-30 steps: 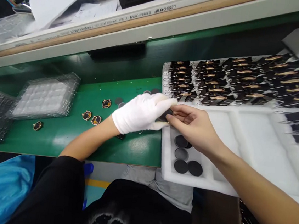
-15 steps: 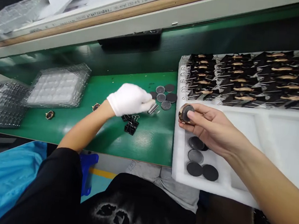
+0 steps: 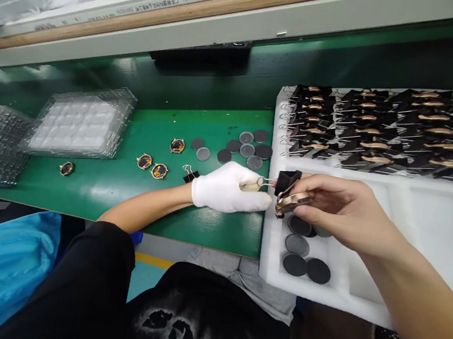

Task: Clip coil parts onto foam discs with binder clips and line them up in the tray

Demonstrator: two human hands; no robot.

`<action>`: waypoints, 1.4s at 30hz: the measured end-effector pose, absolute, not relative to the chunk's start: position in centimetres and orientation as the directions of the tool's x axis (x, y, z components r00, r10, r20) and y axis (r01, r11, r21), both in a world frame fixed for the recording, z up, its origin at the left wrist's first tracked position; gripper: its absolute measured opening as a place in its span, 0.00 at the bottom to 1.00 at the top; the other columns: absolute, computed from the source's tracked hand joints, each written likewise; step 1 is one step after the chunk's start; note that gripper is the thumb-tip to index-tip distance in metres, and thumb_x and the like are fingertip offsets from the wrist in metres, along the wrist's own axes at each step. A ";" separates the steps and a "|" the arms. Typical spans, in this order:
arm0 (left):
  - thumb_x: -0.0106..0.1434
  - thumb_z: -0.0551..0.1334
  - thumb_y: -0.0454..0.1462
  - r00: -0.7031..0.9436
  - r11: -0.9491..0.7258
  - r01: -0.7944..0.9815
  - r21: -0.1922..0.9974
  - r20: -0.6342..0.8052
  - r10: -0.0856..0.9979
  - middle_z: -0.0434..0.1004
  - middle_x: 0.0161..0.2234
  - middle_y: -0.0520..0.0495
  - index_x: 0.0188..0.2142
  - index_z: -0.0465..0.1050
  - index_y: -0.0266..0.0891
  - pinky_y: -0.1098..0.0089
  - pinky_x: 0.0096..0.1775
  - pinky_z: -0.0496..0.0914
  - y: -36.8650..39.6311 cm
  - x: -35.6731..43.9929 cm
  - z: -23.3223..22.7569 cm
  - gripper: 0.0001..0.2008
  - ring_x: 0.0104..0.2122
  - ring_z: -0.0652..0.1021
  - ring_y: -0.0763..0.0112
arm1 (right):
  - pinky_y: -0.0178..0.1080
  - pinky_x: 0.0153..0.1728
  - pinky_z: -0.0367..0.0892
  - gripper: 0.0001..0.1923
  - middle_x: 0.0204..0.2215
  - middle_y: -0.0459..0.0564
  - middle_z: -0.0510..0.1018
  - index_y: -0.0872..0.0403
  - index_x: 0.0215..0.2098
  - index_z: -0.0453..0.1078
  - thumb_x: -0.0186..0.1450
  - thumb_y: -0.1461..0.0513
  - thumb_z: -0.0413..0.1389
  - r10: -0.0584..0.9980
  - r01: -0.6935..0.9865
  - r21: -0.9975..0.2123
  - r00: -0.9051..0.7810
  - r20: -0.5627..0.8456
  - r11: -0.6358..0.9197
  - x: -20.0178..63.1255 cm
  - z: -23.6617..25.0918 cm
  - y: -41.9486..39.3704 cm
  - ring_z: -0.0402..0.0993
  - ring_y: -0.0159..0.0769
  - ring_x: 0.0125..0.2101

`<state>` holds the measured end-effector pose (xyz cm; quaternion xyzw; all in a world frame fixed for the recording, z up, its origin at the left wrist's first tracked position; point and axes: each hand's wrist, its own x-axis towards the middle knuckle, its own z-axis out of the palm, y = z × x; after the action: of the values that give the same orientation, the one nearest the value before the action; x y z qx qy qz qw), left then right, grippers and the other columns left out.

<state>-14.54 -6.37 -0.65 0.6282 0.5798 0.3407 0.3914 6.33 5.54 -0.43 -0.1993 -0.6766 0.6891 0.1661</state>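
My left hand (image 3: 234,189), in a white glove, pinches the wire handles of a black binder clip (image 3: 288,181). The clip's jaws are at the edge of a gold watch case (image 3: 294,201); whether they grip it fully I cannot tell. My bare right hand (image 3: 332,205) holds that watch case tilted over the near left corner of the white foam tray. Below it, several dark round discs (image 3: 297,245) lie in a tray compartment. Another binder clip (image 3: 189,173) rests on the green table, partly behind my left hand.
Several watch cases (image 3: 159,171) and grey discs (image 3: 247,150) lie on the green table (image 3: 86,192). Clear plastic trays (image 3: 77,124) are stacked at the left. Clipped watch cases (image 3: 370,132) fill the back of the white foam tray (image 3: 270,268). A shelf edge (image 3: 208,38) runs above.
My left hand has moved right from the loose clips, bringing a binder clip to the watch case. My right hand has turned the watch case on its side. More watch cases show on the table.
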 end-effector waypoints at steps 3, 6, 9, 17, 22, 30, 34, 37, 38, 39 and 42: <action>0.61 0.64 0.52 0.095 0.076 0.450 0.890 -0.133 0.987 0.50 0.19 0.58 0.19 0.53 0.41 0.71 0.24 0.50 -6.4 -14.7 -0.5 0.27 0.21 0.55 0.79 | 0.37 0.34 0.80 0.10 0.31 0.49 0.82 0.49 0.33 0.82 0.59 0.54 0.73 0.459 0.071 -0.997 -0.887 -0.049 0.031 6.1 0.0 5.3 0.80 0.36 0.29; 0.60 0.64 0.55 0.038 0.074 0.519 0.852 -0.109 0.993 0.51 0.18 0.58 0.19 0.53 0.41 0.70 0.24 0.49 -6.3 -14.3 -0.6 0.28 0.21 0.55 0.79 | 0.37 0.34 0.81 0.08 0.33 0.49 0.83 0.49 0.35 0.82 0.60 0.56 0.72 0.457 0.070 -0.997 -0.889 -0.041 0.045 5.9 -0.1 5.0 0.80 0.35 0.30; 0.58 0.63 0.58 0.026 0.006 0.625 0.780 -0.029 0.999 0.50 0.17 0.58 0.18 0.52 0.41 0.69 0.24 0.48 -6.3 -14.0 -0.6 0.30 0.21 0.54 0.79 | 0.37 0.35 0.81 0.08 0.33 0.49 0.83 0.50 0.35 0.82 0.60 0.57 0.73 0.468 0.065 -0.997 -0.883 -0.040 0.036 5.9 -0.2 5.0 0.80 0.35 0.30; 0.63 0.58 0.54 -0.068 0.094 0.750 0.655 -0.065 0.996 0.54 0.17 0.56 0.21 0.52 0.43 0.67 0.25 0.52 -6.0 -13.9 0.0 0.24 0.20 0.58 0.76 | 0.42 0.43 0.80 0.11 0.44 0.51 0.83 0.48 0.35 0.81 0.59 0.53 0.72 0.554 0.100 -0.989 -0.832 -0.024 0.108 6.3 0.6 5.9 0.82 0.41 0.41; 0.65 0.58 0.52 0.040 0.007 0.763 0.647 -0.058 0.998 0.53 0.18 0.57 0.24 0.50 0.44 0.67 0.26 0.53 -6.2 -14.2 -0.5 0.23 0.19 0.57 0.75 | 0.44 0.43 0.80 0.13 0.39 0.49 0.84 0.47 0.39 0.83 0.59 0.51 0.71 0.689 0.210 -0.959 -0.724 -0.021 0.191 7.1 1.0 7.4 0.81 0.42 0.39; 0.68 0.57 0.51 0.166 -0.053 0.717 0.695 -0.097 0.981 0.57 0.18 0.57 0.25 0.51 0.44 0.68 0.27 0.55 -6.6 -13.7 -0.9 0.22 0.19 0.60 0.74 | 0.43 0.42 0.81 0.10 0.34 0.48 0.84 0.49 0.35 0.84 0.58 0.54 0.72 0.571 0.211 -0.954 -0.819 -0.053 0.214 7.3 0.9 8.0 0.82 0.39 0.34; 0.69 0.56 0.52 0.170 -0.049 0.711 0.701 -0.103 0.980 0.57 0.18 0.57 0.26 0.53 0.44 0.68 0.26 0.56 -6.5 -13.4 -1.1 0.22 0.19 0.61 0.74 | 0.43 0.40 0.81 0.11 0.34 0.49 0.84 0.50 0.36 0.84 0.58 0.54 0.73 0.559 0.202 -0.961 -0.827 -0.065 0.187 7.2 0.5 7.8 0.81 0.38 0.33; 0.69 0.56 0.53 0.169 -0.067 0.756 0.651 -0.095 0.981 0.60 0.19 0.56 0.26 0.56 0.43 0.68 0.26 0.56 -6.4 -13.5 -0.9 0.22 0.19 0.63 0.73 | 0.40 0.39 0.80 0.09 0.34 0.48 0.84 0.49 0.36 0.84 0.59 0.57 0.73 0.549 0.179 -0.968 -0.834 -0.053 0.177 7.1 0.3 7.6 0.81 0.36 0.33; 0.69 0.56 0.54 0.169 -0.076 0.783 0.617 -0.094 0.981 0.62 0.19 0.55 0.26 0.58 0.43 0.68 0.26 0.55 -6.3 -13.7 -0.6 0.22 0.20 0.64 0.73 | 0.39 0.39 0.80 0.08 0.34 0.48 0.84 0.49 0.36 0.84 0.59 0.58 0.73 0.555 0.183 -0.968 -0.830 -0.059 0.171 7.1 0.3 7.5 0.81 0.36 0.33; 0.70 0.55 0.55 0.174 -0.083 0.812 0.578 -0.105 0.979 0.65 0.20 0.54 0.28 0.62 0.42 0.68 0.26 0.55 -6.2 -14.0 -0.2 0.22 0.20 0.65 0.72 | 0.38 0.39 0.80 0.07 0.34 0.47 0.84 0.49 0.36 0.84 0.59 0.58 0.73 0.569 0.184 -0.970 -0.820 -0.063 0.158 7.1 0.2 7.5 0.81 0.35 0.33; 0.72 0.50 0.58 0.141 -0.057 0.902 0.427 -0.166 0.976 0.72 0.23 0.51 0.34 0.72 0.41 0.67 0.28 0.55 -6.3 -16.2 1.9 0.26 0.23 0.71 0.68 | 0.33 0.35 0.79 0.15 0.34 0.45 0.84 0.45 0.42 0.84 0.57 0.57 0.75 0.636 0.119 -0.993 -0.764 -0.107 -0.024 7.3 -0.1 7.7 0.79 0.31 0.31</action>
<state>-16.15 -6.29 1.91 0.7223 0.6502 0.0836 0.2202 7.28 7.70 -0.07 -0.2816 -0.6704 0.6578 0.1964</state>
